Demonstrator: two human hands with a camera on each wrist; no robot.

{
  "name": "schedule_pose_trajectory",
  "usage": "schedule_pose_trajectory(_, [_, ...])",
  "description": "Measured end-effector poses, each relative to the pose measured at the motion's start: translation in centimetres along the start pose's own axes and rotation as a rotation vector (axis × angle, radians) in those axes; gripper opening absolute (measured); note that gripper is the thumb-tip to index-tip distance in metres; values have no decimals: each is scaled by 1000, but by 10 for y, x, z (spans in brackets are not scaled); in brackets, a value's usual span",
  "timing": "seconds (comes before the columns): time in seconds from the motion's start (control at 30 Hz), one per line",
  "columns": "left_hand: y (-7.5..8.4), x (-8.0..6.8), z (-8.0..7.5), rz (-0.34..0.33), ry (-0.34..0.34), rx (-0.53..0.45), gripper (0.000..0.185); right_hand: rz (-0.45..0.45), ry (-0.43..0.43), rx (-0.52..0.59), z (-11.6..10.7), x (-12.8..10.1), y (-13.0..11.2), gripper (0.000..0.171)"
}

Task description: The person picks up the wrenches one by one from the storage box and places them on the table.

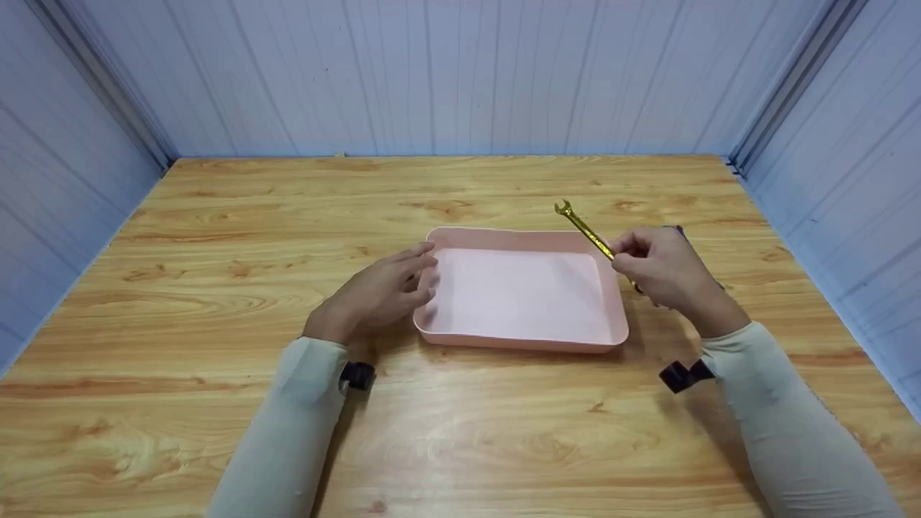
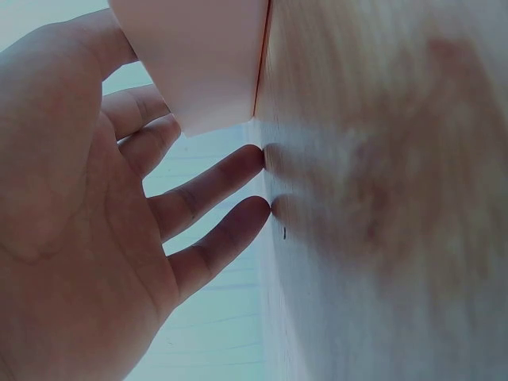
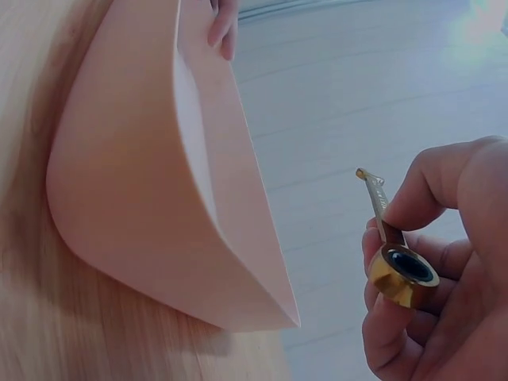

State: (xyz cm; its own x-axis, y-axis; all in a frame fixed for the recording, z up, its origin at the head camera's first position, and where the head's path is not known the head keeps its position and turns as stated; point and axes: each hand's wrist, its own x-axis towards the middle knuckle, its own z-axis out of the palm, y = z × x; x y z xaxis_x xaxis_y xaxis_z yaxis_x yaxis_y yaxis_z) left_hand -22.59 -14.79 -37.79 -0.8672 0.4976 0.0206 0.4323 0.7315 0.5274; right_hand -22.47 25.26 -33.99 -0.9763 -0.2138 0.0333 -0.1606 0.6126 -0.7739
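A pink rectangular tray [image 1: 522, 344] sits on the table, with nothing lying in it. My right hand [image 1: 665, 270] pinches a gold combination wrench [image 1: 586, 232] between thumb and fingers, above the tray's right wall. The wrench's open end points away toward the back; its ring end [image 3: 405, 274] shows below the fingers in the right wrist view. At the tray's left wall is my left hand [image 1: 381, 291], some fingertips reaching over the rim. In the left wrist view two extended fingers [image 2: 230, 230] reach down at the tabletop outside the tray.
Mostly hidden behind my right hand, a dark blue object [image 1: 678, 229] lies on the wood-grain table [image 1: 216, 288]. Pale panel walls [image 1: 460, 79] enclose the back and both sides. A black wrist camera [image 1: 676, 376] sticks out inward from the right sleeve.
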Motion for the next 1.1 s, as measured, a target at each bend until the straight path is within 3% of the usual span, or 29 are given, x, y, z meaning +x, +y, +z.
schedule_pose_trajectory(0.23, [0, 0, 1, -3, 2, 4, 50, -13, 34, 30, -5, 4, 9, 15])
schedule_pose_trajectory(1.1, [-1, 1, -1, 0, -6, -7, 51, 76, 102, 38, -23, 7, 27, 26])
